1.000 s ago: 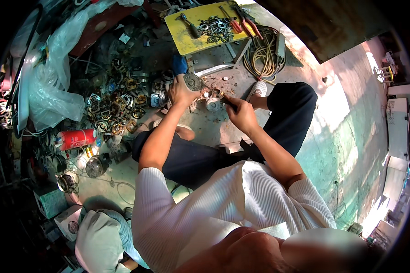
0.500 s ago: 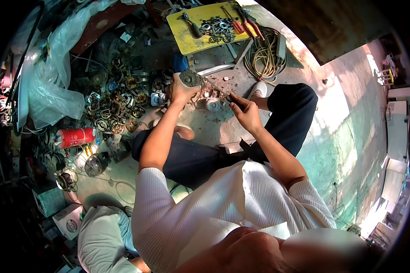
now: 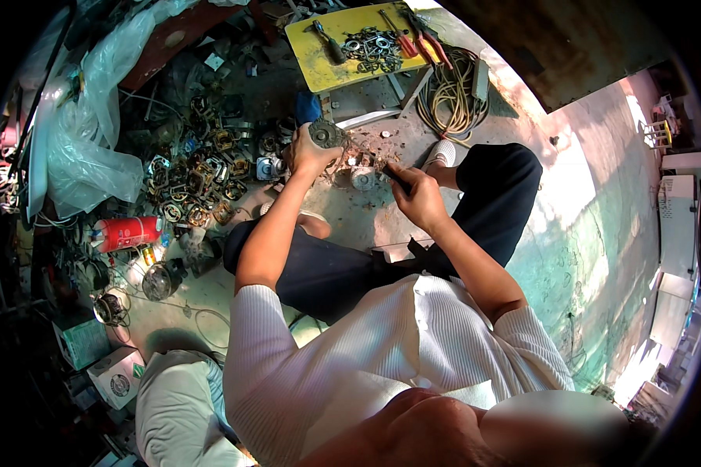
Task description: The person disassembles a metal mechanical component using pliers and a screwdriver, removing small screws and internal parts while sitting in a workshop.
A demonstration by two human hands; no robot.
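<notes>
My left hand [image 3: 310,158] is closed around the edge of a round, dusty grey metal part [image 3: 326,135], which looks like a motor piece with a ringed middle. The fingers on its far side are mostly hidden. To the right, my right hand [image 3: 420,199] is wrapped round a dark-handled tool [image 3: 398,180]; its working end is too indistinct to make out. The tool stays apart from the part. On the floor between my hands lies a pale round piece [image 3: 362,179] among reddish scraps and dirt.
A yellow board [image 3: 311,68] ahead bears metal rings [image 3: 371,48], a screwdriver [image 3: 329,43] and red-handled pliers [image 3: 431,40]. Coiled cable [image 3: 448,101] lies beside it. Leftward are heaped motor parts [image 3: 202,175], a red cylinder [image 3: 127,233] and plastic sheeting [image 3: 97,167]. Another person's leg [image 3: 181,405] shows lower left.
My right hand has turned and drawn slightly back, and the tool's thin shaft that pointed toward the round part no longer shows there. My left hand has barely moved.
</notes>
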